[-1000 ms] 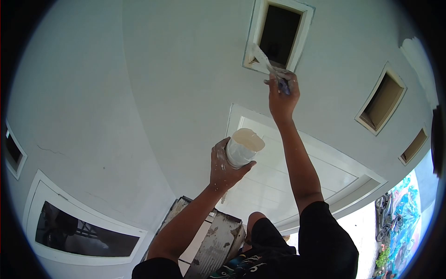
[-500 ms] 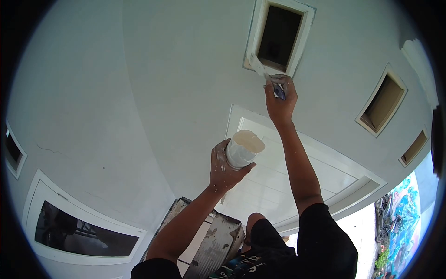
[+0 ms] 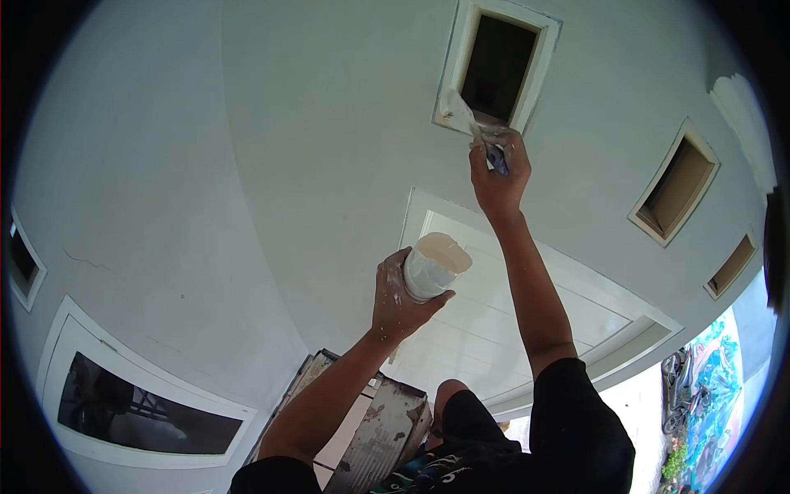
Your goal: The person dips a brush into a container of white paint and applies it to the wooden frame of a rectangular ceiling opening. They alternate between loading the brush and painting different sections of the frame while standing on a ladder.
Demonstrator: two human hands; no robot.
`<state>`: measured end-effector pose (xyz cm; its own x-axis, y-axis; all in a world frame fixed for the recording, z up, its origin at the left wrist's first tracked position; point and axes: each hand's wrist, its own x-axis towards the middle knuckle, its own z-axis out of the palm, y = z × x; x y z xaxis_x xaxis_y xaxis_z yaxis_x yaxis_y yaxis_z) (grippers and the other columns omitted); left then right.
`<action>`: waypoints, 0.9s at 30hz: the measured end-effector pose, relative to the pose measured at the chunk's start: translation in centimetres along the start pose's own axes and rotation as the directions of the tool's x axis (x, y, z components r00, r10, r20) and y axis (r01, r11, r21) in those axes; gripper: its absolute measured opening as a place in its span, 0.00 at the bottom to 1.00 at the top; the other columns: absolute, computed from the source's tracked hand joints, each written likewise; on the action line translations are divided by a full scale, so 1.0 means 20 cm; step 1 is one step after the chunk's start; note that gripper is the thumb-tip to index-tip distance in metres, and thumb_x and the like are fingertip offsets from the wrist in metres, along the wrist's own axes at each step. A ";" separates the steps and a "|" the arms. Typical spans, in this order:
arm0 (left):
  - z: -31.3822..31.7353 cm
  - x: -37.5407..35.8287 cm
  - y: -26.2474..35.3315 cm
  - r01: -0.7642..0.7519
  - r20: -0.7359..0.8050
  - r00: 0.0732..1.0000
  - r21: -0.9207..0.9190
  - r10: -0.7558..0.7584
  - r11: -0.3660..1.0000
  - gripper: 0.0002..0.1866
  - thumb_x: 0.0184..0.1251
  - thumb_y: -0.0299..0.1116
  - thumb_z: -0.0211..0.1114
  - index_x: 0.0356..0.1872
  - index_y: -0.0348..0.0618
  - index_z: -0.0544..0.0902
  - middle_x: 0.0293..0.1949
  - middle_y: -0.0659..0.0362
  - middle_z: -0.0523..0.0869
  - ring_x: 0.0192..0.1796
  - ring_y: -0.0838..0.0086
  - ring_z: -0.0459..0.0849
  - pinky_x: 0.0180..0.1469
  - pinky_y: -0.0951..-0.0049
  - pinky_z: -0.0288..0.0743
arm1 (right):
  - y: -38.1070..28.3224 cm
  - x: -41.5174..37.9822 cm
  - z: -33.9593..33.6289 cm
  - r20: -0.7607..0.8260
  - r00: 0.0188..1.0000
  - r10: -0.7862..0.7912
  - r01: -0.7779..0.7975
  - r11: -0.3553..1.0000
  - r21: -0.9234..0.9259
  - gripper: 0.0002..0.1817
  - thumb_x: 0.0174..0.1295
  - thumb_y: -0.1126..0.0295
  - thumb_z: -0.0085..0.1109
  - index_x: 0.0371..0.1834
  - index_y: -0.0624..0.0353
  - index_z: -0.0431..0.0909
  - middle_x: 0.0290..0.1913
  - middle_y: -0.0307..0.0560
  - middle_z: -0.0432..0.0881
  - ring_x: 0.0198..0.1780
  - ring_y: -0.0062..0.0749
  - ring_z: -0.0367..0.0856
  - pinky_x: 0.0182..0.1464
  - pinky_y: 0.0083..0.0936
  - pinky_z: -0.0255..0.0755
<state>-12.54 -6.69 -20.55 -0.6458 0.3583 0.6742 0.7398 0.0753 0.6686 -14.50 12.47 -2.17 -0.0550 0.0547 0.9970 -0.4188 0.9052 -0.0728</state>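
Note:
My left hand (image 3: 395, 303) is wrapped round a white plastic tub (image 3: 424, 278) of pale paint, tilted with its mouth showing. Paint smears mark the fingers and thumb. Up at the wall, my right hand (image 3: 504, 174) grips a paintbrush (image 3: 461, 110) by its bluish-purple handle. Its whitened bristles lie over the lower left corner of the white frame (image 3: 535, 81) round a dark rectangular opening (image 3: 498, 67). Whether the bristles touch the frame cannot be made out for certain.
Below the tub is a white panelled door (image 3: 494, 329). Two more framed openings, a near one (image 3: 675, 185) and a smaller one (image 3: 731, 267), sit to the right. A worn, paint-spotted platform (image 3: 380, 428) is beneath me. At left is a white-framed window (image 3: 148, 407).
The brush has tilted more upright, and its bristles have moved slightly up and right at the frame's lower corner. My left hand and the tub stay almost where they were.

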 end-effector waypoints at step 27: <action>0.00 0.00 0.01 0.012 0.003 1.000 -0.019 -0.012 1.000 0.53 0.49 0.48 0.89 0.70 0.37 0.65 0.65 0.47 0.74 0.68 0.49 0.72 0.70 0.48 0.71 | -0.03 0.08 -0.01 0.212 0.976 -0.043 0.066 0.992 -0.105 0.12 0.57 0.83 0.69 0.39 0.63 0.74 0.38 0.52 0.81 0.34 0.47 0.82 0.38 0.34 0.79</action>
<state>-12.34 -6.68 -20.47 -0.6538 0.3605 0.6653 0.7285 0.0621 0.6822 -14.08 12.11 -0.58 -0.2284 -0.0749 0.9707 -0.3239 0.9461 -0.0032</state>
